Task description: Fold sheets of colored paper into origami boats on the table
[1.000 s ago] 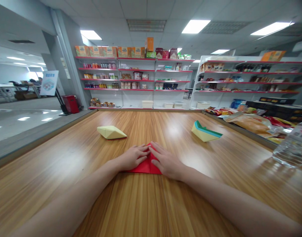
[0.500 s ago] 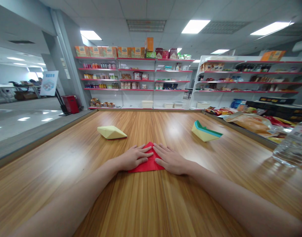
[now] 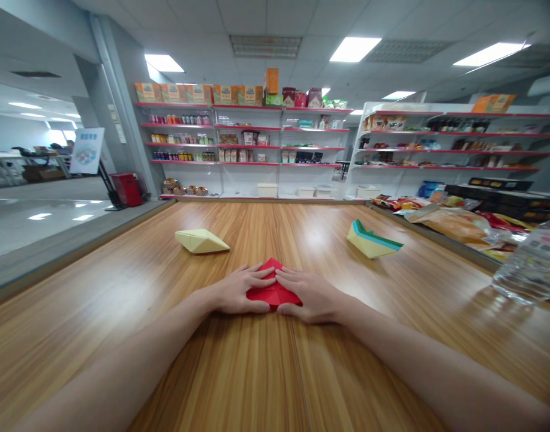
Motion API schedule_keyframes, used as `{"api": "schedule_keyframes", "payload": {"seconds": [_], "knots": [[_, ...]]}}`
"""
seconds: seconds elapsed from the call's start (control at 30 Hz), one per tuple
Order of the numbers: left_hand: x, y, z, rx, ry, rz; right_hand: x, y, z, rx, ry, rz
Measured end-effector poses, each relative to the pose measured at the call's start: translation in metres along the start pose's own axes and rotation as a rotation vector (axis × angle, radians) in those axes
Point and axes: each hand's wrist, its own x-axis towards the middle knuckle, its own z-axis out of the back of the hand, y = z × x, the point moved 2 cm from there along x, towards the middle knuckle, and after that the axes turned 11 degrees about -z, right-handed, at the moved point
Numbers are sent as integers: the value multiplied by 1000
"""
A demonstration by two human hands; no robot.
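Observation:
A folded piece of red paper (image 3: 273, 294) lies on the wooden table in front of me, its peak pointing away. My left hand (image 3: 239, 291) grips it from the left, fingers across its upper face and thumb at the near edge. From the right, my right hand (image 3: 311, 294) does the same, its fingertips meeting the left ones near the middle. Both thumb tips almost touch at the bottom edge. Parts of the paper's sides are hidden under the hands. Beyond the left hand rests a pale yellow paper boat (image 3: 201, 241); past the right hand is a yellow, blue and green one (image 3: 372, 241).
A clear plastic bottle (image 3: 529, 264) stands at the right edge of the wooden table (image 3: 239, 384). Snack bags (image 3: 454, 225) and black boxes (image 3: 504, 201) are heaped beyond the right rim. Shelves of packaged goods (image 3: 248, 141) line the back.
My thumbs have moved down to the paper's near edge. That edge has gone from a wide, straight base to a narrower, drawn-in shape. The two paper boats stay in place.

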Motion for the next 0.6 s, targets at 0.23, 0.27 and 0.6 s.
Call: {"api": "schedule_keyframes", "payload": {"seconds": [0.23,0.27,0.6], "knots": [[0,1,4,-100,16,50,2,-3,-3,-4,-98,-64],[0,2,4,-117,7,59,2,-5,-4,-2,-114,-88],[-1,13,4,-360,-181,119,6,-16,0,-283,-325,-197]]}}
